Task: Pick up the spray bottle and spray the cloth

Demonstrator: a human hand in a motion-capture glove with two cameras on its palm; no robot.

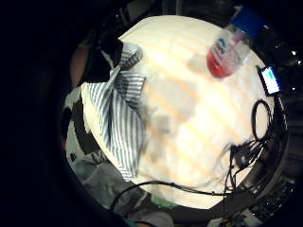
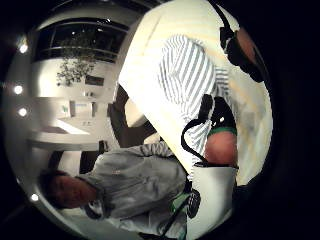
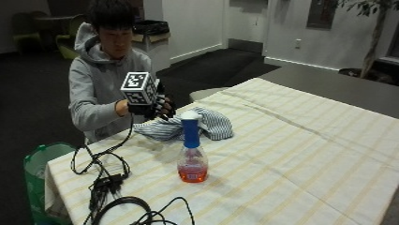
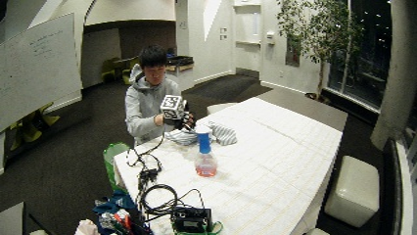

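Cables (image 3: pixel 106 187) nearest; spray bottle (image 3: pixel 192 151) label unreadable; striped cloth (image 3: pixel 187 125) behind; gloved right hand (image 3: pixel 156 108) raised, fingers' state unclear.

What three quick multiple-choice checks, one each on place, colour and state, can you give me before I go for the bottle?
1. Where is the spray bottle?
A. Standing on the table
B. In the gloved right hand
C. On the floor

2. What colour is the liquid in it?
A. Green
B. Clear
C. Red-orange

3. What is the state of the striped cloth?
A. Folded square
B. Crumpled in a heap
C. Hanging off the edge

Answers: 1 A, it stands upright and apart from the hand; 2 C, the bottom of the bottle shows red-orange; 3 B, it lies bunched on the table by the person.
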